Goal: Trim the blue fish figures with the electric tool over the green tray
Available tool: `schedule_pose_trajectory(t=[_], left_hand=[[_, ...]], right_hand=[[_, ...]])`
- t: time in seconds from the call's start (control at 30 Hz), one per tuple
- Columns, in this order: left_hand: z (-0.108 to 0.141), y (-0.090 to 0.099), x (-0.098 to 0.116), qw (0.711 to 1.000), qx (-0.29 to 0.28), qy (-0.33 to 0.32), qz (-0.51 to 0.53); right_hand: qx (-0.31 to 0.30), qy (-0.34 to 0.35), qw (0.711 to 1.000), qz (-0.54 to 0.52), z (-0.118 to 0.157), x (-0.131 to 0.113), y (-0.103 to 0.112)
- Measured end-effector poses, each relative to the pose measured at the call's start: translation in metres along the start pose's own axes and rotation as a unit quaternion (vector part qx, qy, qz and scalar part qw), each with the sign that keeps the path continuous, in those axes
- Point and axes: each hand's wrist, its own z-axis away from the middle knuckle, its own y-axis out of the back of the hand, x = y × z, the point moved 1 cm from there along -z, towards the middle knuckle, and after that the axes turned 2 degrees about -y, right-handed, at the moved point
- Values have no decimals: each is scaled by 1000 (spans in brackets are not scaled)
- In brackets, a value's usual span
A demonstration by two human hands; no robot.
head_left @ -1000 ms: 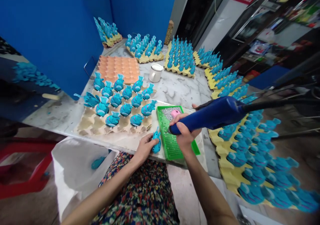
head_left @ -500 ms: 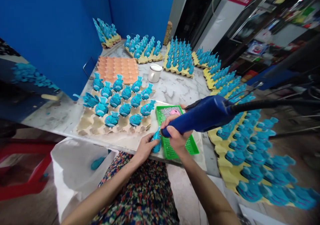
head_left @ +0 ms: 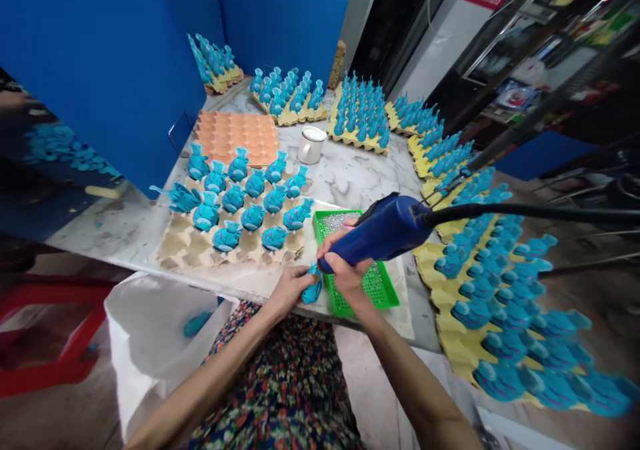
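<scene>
Turquoise fish figurine (head_left: 313, 290), single, at the marble table's (head_left: 360, 173) near edge: held in the left hand's (head_left: 287, 292) closed grip, touched at its top by the tip of a blue corded tool (head_left: 385, 231), itself wrapped tightly in the right hand (head_left: 345, 270). Green perforated tray (head_left: 381, 289), silver beads (head_left: 336, 221). Tan pulp egg tray (head_left: 175, 257), figurines in its rear rows only. Yellow pulp trays (head_left: 450, 343), fully stocked. Orange pulp tray (head_left: 237, 137), white mug (head_left: 312, 145), blue partition (head_left: 100, 70).
</scene>
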Motion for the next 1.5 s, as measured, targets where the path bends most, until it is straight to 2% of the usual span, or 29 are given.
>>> schedule_pose_trajectory(t=[0.13,0.2,0.3,0.4,0.53,0.63,0.73,0.83,1.0,1.1,1.23,1.5], left_hand=[[0,12,7,995,-89,34,-31],[3,18,9,991,-111,57,-50],[12,22,9,993,-91,63,-48],[23,15,13,995,-100,14,-10],[28,-4,24,984,-163,-68,11],[23,-14,25,980,-194,-43,12],[16,-15,20,983,-184,-2,11],[13,-13,16,987,-157,16,20],[10,-13,15,990,-120,12,67],[7,-13,11,988,-113,27,104],[4,-13,6,989,-84,28,115],[-4,-17,-4,997,-8,29,64]], right_hand=[[-68,-11,996,-50,-7,-13,4],[-89,-22,993,-73,-12,-24,8],[-50,15,996,-73,-19,-35,18],[21,29,999,-38,-19,-34,32],[16,-29,999,-40,-11,-28,41],[25,-24,997,-67,-10,-34,42],[55,15,995,-85,-16,-44,49],[87,45,993,-63,-17,-43,61],[106,9,993,43,-4,-15,73],[138,20,989,48,1,-2,74],[142,21,989,30,3,4,74],[149,40,988,26,11,6,74]])
